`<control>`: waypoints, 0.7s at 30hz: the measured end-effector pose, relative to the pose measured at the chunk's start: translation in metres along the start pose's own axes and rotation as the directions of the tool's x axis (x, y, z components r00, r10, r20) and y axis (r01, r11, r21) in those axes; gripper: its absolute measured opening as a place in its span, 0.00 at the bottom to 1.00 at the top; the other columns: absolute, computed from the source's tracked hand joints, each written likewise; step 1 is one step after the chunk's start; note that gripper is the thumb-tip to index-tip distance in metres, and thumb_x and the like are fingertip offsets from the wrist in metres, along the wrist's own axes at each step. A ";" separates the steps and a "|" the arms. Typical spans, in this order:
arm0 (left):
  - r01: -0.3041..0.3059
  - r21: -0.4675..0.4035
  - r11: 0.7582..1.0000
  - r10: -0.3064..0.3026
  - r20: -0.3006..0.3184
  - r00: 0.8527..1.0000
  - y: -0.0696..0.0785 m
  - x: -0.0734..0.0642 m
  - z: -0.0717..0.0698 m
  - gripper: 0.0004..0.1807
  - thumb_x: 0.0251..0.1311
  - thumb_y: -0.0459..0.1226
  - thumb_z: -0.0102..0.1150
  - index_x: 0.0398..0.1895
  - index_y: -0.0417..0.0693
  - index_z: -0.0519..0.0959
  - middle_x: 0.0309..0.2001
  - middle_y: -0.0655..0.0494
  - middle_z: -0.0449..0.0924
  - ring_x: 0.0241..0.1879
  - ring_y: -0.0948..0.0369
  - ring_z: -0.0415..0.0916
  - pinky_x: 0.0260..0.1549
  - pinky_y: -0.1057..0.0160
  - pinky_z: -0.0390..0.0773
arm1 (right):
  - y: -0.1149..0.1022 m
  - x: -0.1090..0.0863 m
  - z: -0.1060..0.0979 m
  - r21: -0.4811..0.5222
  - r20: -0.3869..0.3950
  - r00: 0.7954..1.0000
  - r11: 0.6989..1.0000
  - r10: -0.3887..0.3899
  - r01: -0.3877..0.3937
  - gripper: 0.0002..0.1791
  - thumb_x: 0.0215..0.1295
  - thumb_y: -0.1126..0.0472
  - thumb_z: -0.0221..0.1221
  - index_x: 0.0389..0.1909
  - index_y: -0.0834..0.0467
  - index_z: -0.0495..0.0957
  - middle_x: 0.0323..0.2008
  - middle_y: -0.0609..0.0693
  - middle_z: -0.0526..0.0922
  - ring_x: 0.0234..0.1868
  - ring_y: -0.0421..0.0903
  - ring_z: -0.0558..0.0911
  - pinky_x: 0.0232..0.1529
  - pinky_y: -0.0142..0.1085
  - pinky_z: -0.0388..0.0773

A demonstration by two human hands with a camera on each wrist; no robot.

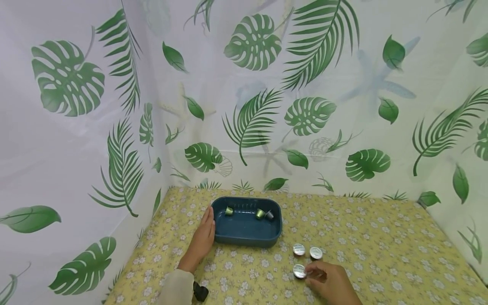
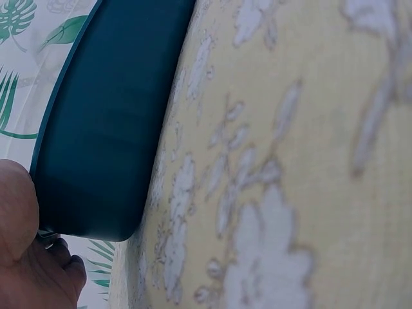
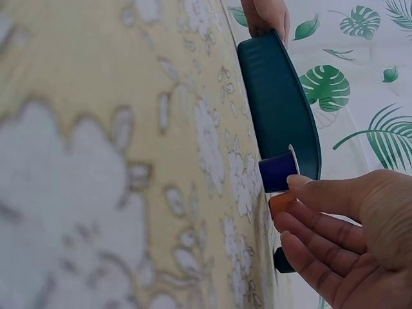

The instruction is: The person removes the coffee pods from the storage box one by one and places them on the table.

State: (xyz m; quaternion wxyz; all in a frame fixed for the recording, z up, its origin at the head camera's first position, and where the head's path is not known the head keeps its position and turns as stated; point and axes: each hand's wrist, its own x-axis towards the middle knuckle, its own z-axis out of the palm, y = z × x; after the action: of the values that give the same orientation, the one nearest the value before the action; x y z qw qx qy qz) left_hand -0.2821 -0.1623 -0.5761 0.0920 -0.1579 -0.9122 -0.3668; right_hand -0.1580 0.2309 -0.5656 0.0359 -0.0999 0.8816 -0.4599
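Observation:
A dark teal tray (image 1: pixel 244 242) stands on the table with several coffee capsules; inside lie two green ones, one at left (image 1: pixel 229 211), another at right (image 1: pixel 259 214), and a grey one (image 1: pixel 269 215). My left hand (image 1: pixel 203 233) rests along the tray's left wall, fingers fairly straight. Three more capsules stand foil side up on the table right of the tray. My right hand (image 1: pixel 329 281) is at the nearest, a blue capsule (image 3: pixel 277 172), its thumb touching the rim. An orange capsule (image 3: pixel 280 203) and a dark one (image 3: pixel 282 261) show beyond the fingers.
A yellow floral cloth (image 1: pixel 381 245) covers the table. White leaf-printed sheets (image 1: pixel 267 169) hang behind and at the left. A black object (image 1: pixel 200 291) sits by the left sleeve.

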 end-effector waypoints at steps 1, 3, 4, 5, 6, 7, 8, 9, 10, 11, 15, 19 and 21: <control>-0.001 0.000 1.000 0.001 0.001 1.000 0.000 0.000 0.000 0.33 0.84 0.47 0.28 0.81 0.36 0.43 0.82 0.46 0.34 0.79 0.47 0.44 0.70 0.43 0.61 | 0.000 -0.001 -0.001 -0.002 -0.005 1.000 1.000 -0.004 0.004 0.15 0.57 0.67 0.73 0.45 0.63 0.85 0.39 0.53 0.87 0.36 0.44 0.86 0.35 0.32 0.82; -0.002 -0.003 1.000 0.002 0.000 1.000 -0.001 0.000 0.000 0.33 0.84 0.47 0.29 0.81 0.36 0.43 0.82 0.46 0.34 0.79 0.47 0.44 0.70 0.43 0.61 | 0.001 -0.001 -0.003 -0.017 -0.020 1.000 1.000 -0.016 0.016 0.15 0.56 0.68 0.72 0.46 0.64 0.85 0.39 0.53 0.87 0.35 0.43 0.86 0.35 0.31 0.82; -0.002 -0.002 1.000 0.002 0.000 1.000 -0.001 0.000 0.001 0.33 0.84 0.47 0.29 0.81 0.36 0.43 0.82 0.46 0.34 0.79 0.47 0.45 0.70 0.43 0.61 | 0.001 -0.002 -0.004 -0.023 -0.031 0.999 1.000 -0.019 0.018 0.15 0.56 0.69 0.72 0.45 0.64 0.85 0.39 0.53 0.88 0.35 0.42 0.86 0.35 0.30 0.82; -0.002 -0.002 1.000 0.002 -0.001 1.000 -0.002 0.000 0.001 0.33 0.84 0.47 0.29 0.81 0.36 0.43 0.82 0.47 0.34 0.79 0.47 0.44 0.70 0.43 0.61 | 0.001 -0.002 -0.004 -0.035 -0.045 0.999 0.999 -0.023 0.021 0.15 0.55 0.70 0.73 0.45 0.64 0.85 0.39 0.52 0.88 0.35 0.42 0.86 0.35 0.30 0.82; -0.002 -0.003 1.000 0.002 -0.001 1.000 -0.002 0.000 0.001 0.33 0.84 0.47 0.28 0.81 0.37 0.43 0.82 0.47 0.34 0.79 0.47 0.44 0.70 0.43 0.61 | 0.001 -0.002 -0.005 -0.042 -0.057 0.998 0.999 -0.024 0.022 0.16 0.55 0.71 0.72 0.45 0.64 0.85 0.39 0.52 0.88 0.34 0.42 0.86 0.34 0.29 0.82; -0.001 -0.002 1.000 0.001 0.000 1.000 -0.003 0.000 0.001 0.34 0.84 0.48 0.28 0.82 0.37 0.43 0.82 0.48 0.33 0.79 0.48 0.44 0.70 0.43 0.61 | 0.000 -0.002 -0.006 -0.047 -0.068 0.997 0.999 -0.028 0.025 0.16 0.54 0.72 0.72 0.45 0.64 0.85 0.39 0.52 0.88 0.34 0.42 0.86 0.34 0.29 0.81; -0.004 -0.003 1.000 0.004 -0.002 1.000 -0.003 0.000 0.002 0.34 0.84 0.49 0.27 0.81 0.37 0.43 0.82 0.48 0.33 0.79 0.48 0.44 0.70 0.43 0.61 | -0.001 -0.003 -0.008 -0.055 -0.078 0.996 0.998 -0.039 0.035 0.16 0.54 0.72 0.72 0.45 0.64 0.85 0.39 0.52 0.88 0.34 0.41 0.85 0.34 0.29 0.82; -0.004 -0.005 1.000 0.004 -0.002 1.000 -0.003 0.001 0.002 0.34 0.84 0.50 0.27 0.82 0.37 0.43 0.82 0.48 0.33 0.79 0.48 0.43 0.70 0.43 0.61 | -0.003 -0.003 -0.009 -0.057 -0.087 0.995 0.998 -0.039 0.035 0.15 0.55 0.73 0.72 0.45 0.64 0.86 0.39 0.53 0.88 0.34 0.41 0.86 0.34 0.29 0.82; -0.007 -0.009 1.000 0.007 -0.004 1.000 -0.004 0.000 0.002 0.35 0.84 0.50 0.27 0.82 0.37 0.43 0.82 0.47 0.33 0.79 0.48 0.43 0.70 0.43 0.61 | -0.005 -0.003 -0.010 -0.059 -0.099 0.994 0.998 -0.038 0.032 0.15 0.55 0.73 0.71 0.44 0.63 0.86 0.39 0.53 0.88 0.34 0.41 0.86 0.34 0.28 0.81; -0.005 -0.012 1.000 0.005 -0.003 1.000 -0.004 0.001 0.001 0.35 0.83 0.50 0.27 0.82 0.38 0.43 0.82 0.48 0.33 0.79 0.48 0.43 0.71 0.43 0.60 | -0.008 -0.003 -0.012 -0.065 -0.113 0.993 0.997 -0.040 0.033 0.14 0.55 0.73 0.71 0.44 0.63 0.86 0.39 0.52 0.89 0.33 0.40 0.86 0.34 0.28 0.81; -0.004 -0.019 1.000 0.003 -0.008 1.000 -0.004 0.001 0.001 0.34 0.84 0.49 0.27 0.82 0.38 0.43 0.82 0.48 0.33 0.79 0.48 0.43 0.71 0.43 0.60 | -0.018 0.001 -0.015 -0.078 -0.173 0.985 0.997 -0.020 0.007 0.12 0.57 0.74 0.70 0.42 0.61 0.87 0.37 0.51 0.89 0.33 0.39 0.86 0.35 0.28 0.82; -0.002 -0.019 1.000 0.002 -0.009 1.000 -0.004 0.001 0.001 0.34 0.84 0.49 0.27 0.81 0.37 0.43 0.82 0.47 0.34 0.79 0.47 0.43 0.71 0.42 0.59 | -0.027 0.008 -0.015 -0.117 -0.225 0.974 0.993 -0.012 -0.015 0.10 0.60 0.71 0.70 0.41 0.58 0.88 0.36 0.47 0.89 0.33 0.37 0.85 0.35 0.29 0.81; -0.001 -0.023 1.000 0.001 -0.011 1.000 -0.004 0.001 0.001 0.34 0.84 0.49 0.28 0.81 0.37 0.44 0.82 0.47 0.34 0.79 0.47 0.43 0.70 0.42 0.60 | -0.031 0.011 -0.015 -0.144 -0.242 0.970 0.990 -0.030 -0.006 0.09 0.61 0.69 0.69 0.41 0.57 0.88 0.36 0.45 0.89 0.32 0.37 0.85 0.35 0.29 0.81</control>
State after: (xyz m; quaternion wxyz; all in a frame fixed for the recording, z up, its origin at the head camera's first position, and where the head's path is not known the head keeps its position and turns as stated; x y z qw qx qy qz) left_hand -0.2844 -0.1642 -0.5793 0.0953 -0.1575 -0.9072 -0.3782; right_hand -0.1669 0.2227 -0.5312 -0.0826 -0.0505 0.9096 -0.4041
